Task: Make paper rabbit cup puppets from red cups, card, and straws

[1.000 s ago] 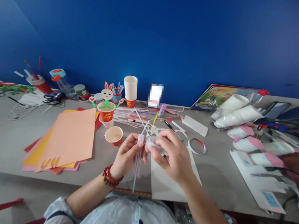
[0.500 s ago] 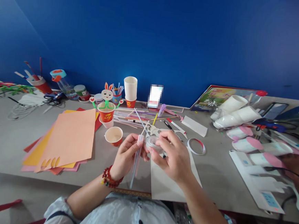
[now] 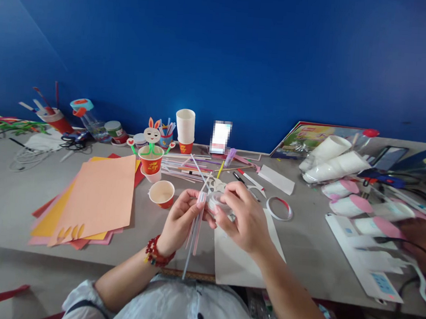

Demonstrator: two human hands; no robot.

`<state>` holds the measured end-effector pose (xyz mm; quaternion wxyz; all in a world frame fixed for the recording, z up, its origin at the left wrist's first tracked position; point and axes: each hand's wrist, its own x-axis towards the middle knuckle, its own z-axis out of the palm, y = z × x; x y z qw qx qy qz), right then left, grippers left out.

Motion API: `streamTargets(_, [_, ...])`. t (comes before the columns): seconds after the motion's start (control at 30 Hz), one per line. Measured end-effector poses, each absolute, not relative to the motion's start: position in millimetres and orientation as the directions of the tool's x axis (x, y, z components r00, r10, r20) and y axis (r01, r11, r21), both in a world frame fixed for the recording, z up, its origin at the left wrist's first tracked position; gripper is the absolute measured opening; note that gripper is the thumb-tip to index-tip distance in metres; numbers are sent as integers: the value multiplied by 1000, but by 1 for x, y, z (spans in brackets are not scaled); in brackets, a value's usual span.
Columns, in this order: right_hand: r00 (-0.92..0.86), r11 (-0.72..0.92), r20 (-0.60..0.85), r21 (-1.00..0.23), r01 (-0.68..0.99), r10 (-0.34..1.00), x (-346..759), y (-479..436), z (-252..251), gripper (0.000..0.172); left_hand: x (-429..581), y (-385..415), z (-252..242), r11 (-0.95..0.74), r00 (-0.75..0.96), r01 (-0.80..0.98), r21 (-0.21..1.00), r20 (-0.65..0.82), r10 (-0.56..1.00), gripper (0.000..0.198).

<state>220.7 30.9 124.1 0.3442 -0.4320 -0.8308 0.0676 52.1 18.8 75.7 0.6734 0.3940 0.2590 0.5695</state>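
A small bundle of thin striped drinking straws (image 3: 197,237) is pinched in my left hand (image 3: 183,215), their lower ends fanned out towards me. My right hand (image 3: 247,218) grips a roll of clear tape (image 3: 216,200) by its rim, right beside the top of the bundle. My left fingertips reach under the roll. Whether a strip of tape runs from the roll to the straws I cannot tell. Below my right hand lies a white sheet of paper (image 3: 243,265). A paper cup (image 3: 161,194) stands left of my hands, near a cup with a paper rabbit (image 3: 152,136).
Coloured paper sheets (image 3: 103,190) are stacked at left. More straws (image 3: 186,167), markers (image 3: 250,177) and a second tape roll (image 3: 279,209) lie behind and right of my hands. Stacked cups (image 3: 185,125) stand by the blue wall. A power strip (image 3: 363,260) is at right.
My right hand and the tape roll have shifted slightly left, closer to the straws. The straws' lower ends have spread apart, one reaching further towards me.
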Motion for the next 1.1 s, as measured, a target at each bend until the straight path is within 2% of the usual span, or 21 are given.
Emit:
streamTargets(0.4, [-415,603,446,-482,636,794,219,35,123,26,52,18,74,-27,292,-548,836,222,930,16])
streamTargets(0.73, [-422,621,456,-557,551,783,219,35,123,23,47,18,67,30,407,-629,777,297,864,8])
streamTargets(0.83, [-401,634,498,-518,574,769,218,36,121,20,47,17,65,-70,326,-567,821,301,896,11])
streamTargets(1.0, [-361,632,545,-469,616,757,215,34,119,19,49,15,64,-319,117,-343,884,377,919,20])
streamTargets(1.1, [-368,638,545,-470,609,753,214,34,118,20,52,15,64,-338,6,-294,894,356,935,17])
